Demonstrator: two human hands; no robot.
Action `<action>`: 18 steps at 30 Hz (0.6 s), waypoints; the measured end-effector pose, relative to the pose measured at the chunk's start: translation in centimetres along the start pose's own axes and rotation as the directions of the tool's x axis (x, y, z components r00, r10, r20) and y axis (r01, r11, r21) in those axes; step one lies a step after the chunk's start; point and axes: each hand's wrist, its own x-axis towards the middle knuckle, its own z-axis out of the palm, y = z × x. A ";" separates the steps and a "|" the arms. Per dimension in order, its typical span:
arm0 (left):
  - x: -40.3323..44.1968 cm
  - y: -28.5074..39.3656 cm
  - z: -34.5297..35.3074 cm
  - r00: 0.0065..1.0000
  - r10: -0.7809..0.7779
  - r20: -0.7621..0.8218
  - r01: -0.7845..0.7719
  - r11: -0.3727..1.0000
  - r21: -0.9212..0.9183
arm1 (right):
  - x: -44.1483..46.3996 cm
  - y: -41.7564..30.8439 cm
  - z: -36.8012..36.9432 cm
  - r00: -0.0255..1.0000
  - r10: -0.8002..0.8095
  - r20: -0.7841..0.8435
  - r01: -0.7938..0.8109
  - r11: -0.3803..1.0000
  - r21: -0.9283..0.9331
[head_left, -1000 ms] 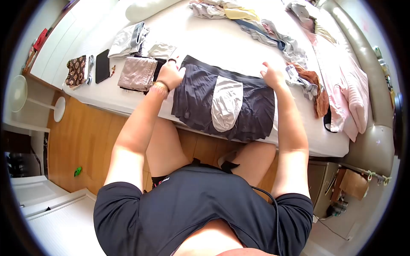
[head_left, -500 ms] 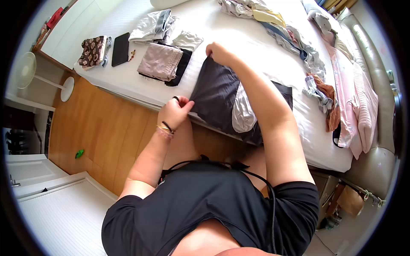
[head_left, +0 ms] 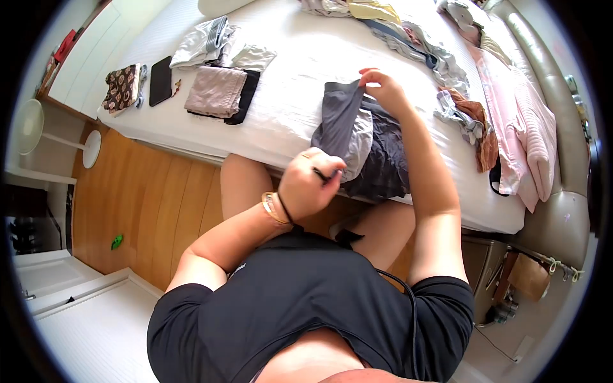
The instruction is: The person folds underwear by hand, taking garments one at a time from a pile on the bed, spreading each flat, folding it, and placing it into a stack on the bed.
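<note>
A dark grey garment (head_left: 340,113) lies at the near edge of the bed, partly folded over on itself. A lighter grey piece of cloth (head_left: 361,135) shows along its middle, and the crumpled dark part (head_left: 386,159) spreads to the right. My left hand (head_left: 311,182) is closed at the near end of the folded edge, wearing a dark ring and bracelets. At the far end, my right hand (head_left: 383,89) pinches the garment's top corner between thumb and fingers. Its exact kind cannot be made out.
On the white bed (head_left: 281,115) lie a folded mauve cloth (head_left: 214,92) on black cloth, white clothes (head_left: 203,43), a patterned brown cloth (head_left: 121,88) and a black tablet (head_left: 161,81). Loose clothes (head_left: 440,54) and pink garments (head_left: 511,127) lie rightward. A fan (head_left: 91,149) stands left.
Both hands have moved to the right, carrying the left side of the dark grey garment over toward its middle. The left hand is also nearer to my body.
</note>
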 end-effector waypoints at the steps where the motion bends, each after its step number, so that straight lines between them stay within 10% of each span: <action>1: 0.1 0.1 1.7 0.998 0.040 0.045 -0.041 0.998 0.040 | -0.9 1.6 -0.1 0.999 0.026 -0.028 -0.025 0.999 0.026; 6: 0.0 -1.3 6.8 0.895 0.054 0.444 -0.100 0.992 0.082 | -3.4 4.6 0.3 0.984 0.169 -0.056 -0.174 0.978 -0.115; 8: 1.6 -1.9 6.2 0.930 -0.033 0.365 0.099 0.982 -0.164 | -3.7 5.3 0.0 0.990 0.142 -0.015 -0.143 0.978 -0.150; 13: 8.0 -11.7 3.6 0.819 -0.574 0.010 0.568 0.812 0.134 | -6.3 2.3 -2.0 0.985 0.058 -0.161 -0.113 0.927 -0.356; 18: 11.2 -18.6 5.7 0.605 -0.763 0.229 0.752 0.642 0.153 | -12.1 4.1 -5.4 0.841 0.354 -0.408 -0.442 0.886 -0.142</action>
